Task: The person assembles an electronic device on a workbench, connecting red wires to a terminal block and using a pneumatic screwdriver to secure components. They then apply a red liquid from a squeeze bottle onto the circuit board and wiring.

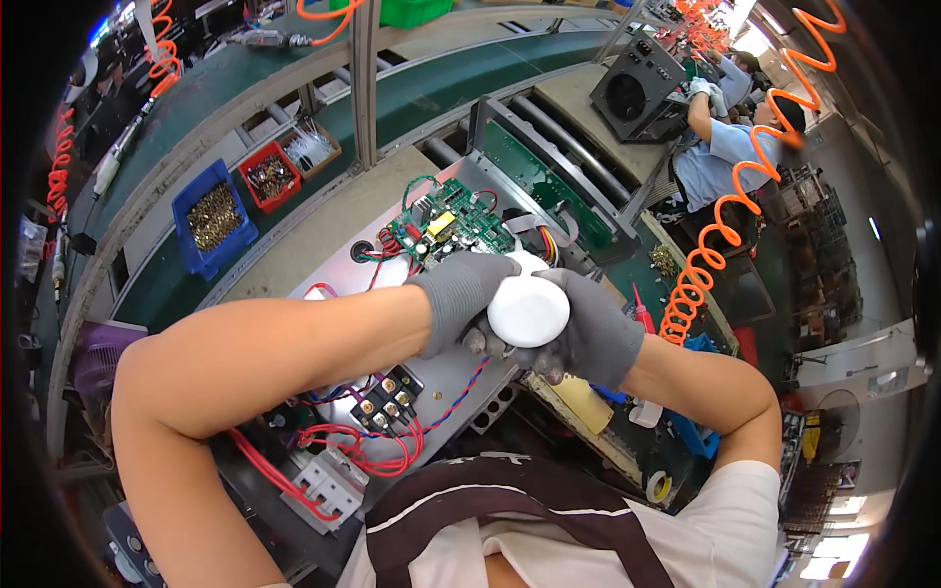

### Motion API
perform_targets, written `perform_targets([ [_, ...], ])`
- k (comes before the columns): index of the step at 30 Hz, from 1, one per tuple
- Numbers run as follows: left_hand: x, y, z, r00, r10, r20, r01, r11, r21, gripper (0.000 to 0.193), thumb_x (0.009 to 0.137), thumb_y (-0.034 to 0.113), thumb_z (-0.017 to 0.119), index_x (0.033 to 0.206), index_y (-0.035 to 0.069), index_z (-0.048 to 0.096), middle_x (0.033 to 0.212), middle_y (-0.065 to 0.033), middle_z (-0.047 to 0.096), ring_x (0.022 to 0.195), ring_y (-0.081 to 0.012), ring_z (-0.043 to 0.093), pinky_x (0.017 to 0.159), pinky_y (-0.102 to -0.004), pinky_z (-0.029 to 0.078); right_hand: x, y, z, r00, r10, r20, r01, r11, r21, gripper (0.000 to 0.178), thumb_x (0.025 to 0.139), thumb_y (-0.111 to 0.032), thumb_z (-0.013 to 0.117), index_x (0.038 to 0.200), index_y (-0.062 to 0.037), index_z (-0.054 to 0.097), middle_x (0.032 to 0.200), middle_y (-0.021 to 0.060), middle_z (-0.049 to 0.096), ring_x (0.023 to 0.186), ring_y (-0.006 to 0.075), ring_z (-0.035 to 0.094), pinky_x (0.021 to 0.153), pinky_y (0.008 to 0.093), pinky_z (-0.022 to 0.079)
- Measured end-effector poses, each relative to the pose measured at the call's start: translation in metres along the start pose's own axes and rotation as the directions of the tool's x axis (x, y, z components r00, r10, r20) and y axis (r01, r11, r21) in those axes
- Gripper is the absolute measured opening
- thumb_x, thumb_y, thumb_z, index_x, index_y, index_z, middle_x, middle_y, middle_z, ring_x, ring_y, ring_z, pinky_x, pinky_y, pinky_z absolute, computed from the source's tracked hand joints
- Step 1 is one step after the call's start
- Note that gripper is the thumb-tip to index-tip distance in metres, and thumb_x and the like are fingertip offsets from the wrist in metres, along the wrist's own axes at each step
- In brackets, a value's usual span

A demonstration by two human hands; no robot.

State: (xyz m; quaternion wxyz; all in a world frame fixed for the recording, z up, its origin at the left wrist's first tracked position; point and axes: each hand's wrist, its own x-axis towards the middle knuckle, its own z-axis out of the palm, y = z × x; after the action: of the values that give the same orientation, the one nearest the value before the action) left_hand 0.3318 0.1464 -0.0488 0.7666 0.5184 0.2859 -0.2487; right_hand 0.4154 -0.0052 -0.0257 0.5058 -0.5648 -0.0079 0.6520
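Both of my hands wear grey gloves and meet in front of me around a white, round, bottle-like object [529,312]. My left hand [466,296] is closed at its left side, and my right hand [593,328] wraps it from the right. A narrower white part [527,263] shows beyond the round end, between the fingers. Just past the hands, a green circuit board [461,218] with wires sits in an open metal casing [333,267]. A grey ribbon cable [522,223] and coloured wires lie close to my fingertips. Nearer to me are a terminal block [387,400] and red cables [377,456].
Left of the casing stand a blue bin [211,220] and a red bin [269,176] of small metal parts. A metal post [364,88] rises behind them. Orange coiled hoses [720,220] hang at the right. A co-worker [730,147] is beside a black cabinet [635,88].
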Motion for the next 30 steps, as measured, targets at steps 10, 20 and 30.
perform_targets([
  [10, -0.063, -0.062, 0.086, 0.934, 0.329, -0.137, -0.302, 0.935, 0.187, 0.036, 0.097, 0.031, 0.04, 0.117, 0.002, 0.048, 0.096, -0.0119, 0.062, 0.072, -0.0141, 0.062, 0.054, -0.026, 0.051, -0.042, 0.073, -0.029, 0.93, -0.336, 0.148, 0.357, 0.922, -0.152, 0.048, 0.084, -0.041, 0.055, 0.108, 0.0001, 0.056, 0.081, 0.0093, 0.065, 0.061, 0.0164, 0.065, 0.043, 0.0271, 0.053],
  [20, -0.182, -0.053, 0.098, 0.681, 0.731, 0.047, -0.389, 0.307, 0.869, 0.052, 0.089, 0.034, 0.053, 0.12, -0.008, 0.049, 0.11, -0.0169, 0.057, 0.098, -0.028, 0.058, 0.085, -0.0358, 0.044, -0.028, 0.055, -0.172, 0.677, -0.721, 0.145, 0.706, 0.693, 0.147, 0.051, 0.065, -0.011, 0.07, 0.114, -0.0034, 0.056, 0.102, 0.0066, 0.063, 0.091, 0.0176, 0.063, 0.081, 0.0313, 0.052],
  [30, -0.18, -0.195, 0.093, -0.279, 0.741, -0.611, 0.319, 0.672, 0.669, 0.044, 0.096, 0.024, 0.044, 0.129, -0.004, 0.046, 0.128, -0.0181, 0.052, 0.118, -0.0291, 0.049, 0.102, -0.0374, 0.036, 0.101, 0.03, -0.487, 0.216, -0.72, -0.66, -0.169, 0.638, -0.751, 0.056, 0.063, -0.034, 0.074, 0.108, -0.0045, 0.058, 0.102, 0.0199, 0.063, 0.091, 0.028, 0.062, 0.08, 0.0382, 0.048],
])
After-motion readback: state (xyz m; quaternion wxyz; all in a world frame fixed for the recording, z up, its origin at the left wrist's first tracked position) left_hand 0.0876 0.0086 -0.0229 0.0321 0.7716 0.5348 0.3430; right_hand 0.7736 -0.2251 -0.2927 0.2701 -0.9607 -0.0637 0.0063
